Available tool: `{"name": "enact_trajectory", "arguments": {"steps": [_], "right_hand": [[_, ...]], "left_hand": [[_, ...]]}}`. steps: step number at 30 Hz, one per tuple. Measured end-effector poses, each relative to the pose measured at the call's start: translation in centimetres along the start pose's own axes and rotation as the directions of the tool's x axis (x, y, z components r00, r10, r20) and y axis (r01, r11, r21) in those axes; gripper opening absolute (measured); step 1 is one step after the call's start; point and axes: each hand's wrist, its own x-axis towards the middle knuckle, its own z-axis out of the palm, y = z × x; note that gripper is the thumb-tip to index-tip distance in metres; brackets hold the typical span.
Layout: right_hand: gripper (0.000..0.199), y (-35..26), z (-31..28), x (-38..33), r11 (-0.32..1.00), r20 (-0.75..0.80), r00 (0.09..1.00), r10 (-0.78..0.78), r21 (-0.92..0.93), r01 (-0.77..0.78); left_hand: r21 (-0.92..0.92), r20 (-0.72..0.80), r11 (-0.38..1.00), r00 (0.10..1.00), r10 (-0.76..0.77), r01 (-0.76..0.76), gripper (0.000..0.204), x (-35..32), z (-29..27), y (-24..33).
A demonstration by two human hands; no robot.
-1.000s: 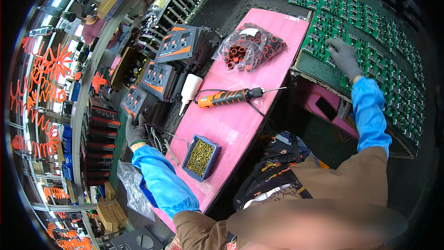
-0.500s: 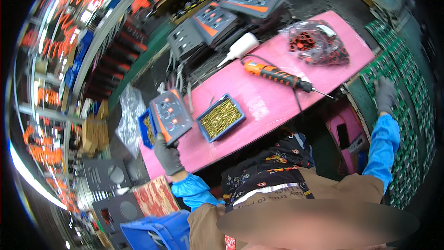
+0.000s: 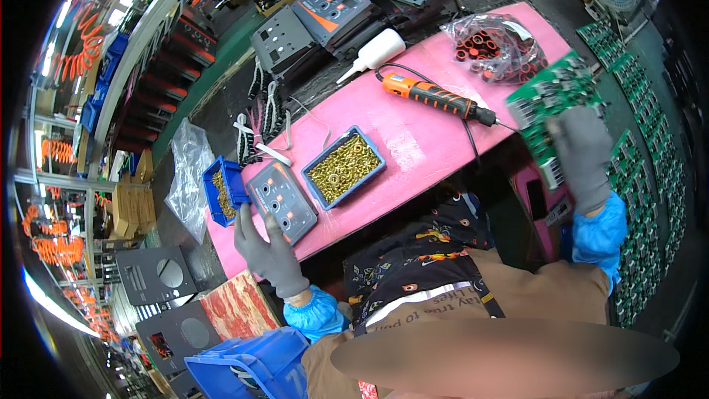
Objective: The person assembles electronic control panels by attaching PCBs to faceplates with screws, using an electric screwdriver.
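Note:
My right hand (image 3: 585,159), in a grey glove, grips a green circuit board (image 3: 550,97) by its near side, lifted at the right end of the pink mat. At the left end of the mat, a grey and orange control panel (image 3: 282,201) lies flat. My gloved left hand (image 3: 267,253) is at its near left edge, fingers spread; whether they touch it I cannot tell. Beside the panel stand a blue tray of brass screws (image 3: 344,170) and a smaller blue bin (image 3: 224,192) of similar pieces. An orange and black electric screwdriver (image 3: 436,100) lies across the mat.
Rows of circuit boards (image 3: 650,148) cover the right side. A bag of black and red rings (image 3: 496,48) lies on the pink mat (image 3: 413,148). Behind it are a white squeeze bottle (image 3: 378,50) and stacked panels (image 3: 332,11). A blue crate (image 3: 251,366) stands lower left.
My right hand has picked up a circuit board from the rows and brought it left toward the mat. My left hand has let go of the control panel, which now lies flat.

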Motion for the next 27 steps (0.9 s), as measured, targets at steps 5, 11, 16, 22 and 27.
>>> {"name": "enact_trajectory", "arguments": {"steps": [5, 11, 16, 22, 27], "right_hand": [[0.025, -8.9, 1.1, -1.4, 0.968, 0.032, 0.974, -0.225, 0.123, 0.22], [0.021, -14.4, 2.6, -3.4, 0.921, 0.059, 0.955, -0.292, 0.286, 0.264], [0.03, -11.5, -0.2, -1.8, 0.891, 0.208, 0.935, -0.288, 0.416, 0.181], [0.038, -5.4, 3.2, 1.2, 0.901, 0.225, 0.905, -0.36, 0.336, 0.274], [0.043, -6.1, 5.6, -2.4, 0.867, 0.516, 0.822, -0.242, 0.496, -0.057]], "left_hand": [[-0.74, 0.533, 0.644, 0.755, 0.382, 0.196, 0.045, 3.9, 1.6, 12.7], [-0.552, 0.834, 0.709, 0.318, 0.452, 0.439, 0.078, 1.7, 9.6, 18.3], [-0.691, 0.715, 0.609, 0.238, 0.658, 0.391, 0.069, 0.6, 11.4, 16.3], [-0.692, 0.524, 0.546, -0.192, 0.83, 0.472, 0.063, 2.2, 9.1, 17.3], [-0.699, 0.643, 0.68, -0.223, 0.733, 0.222, 0.059, -0.2, 8.5, 16.6]]}}
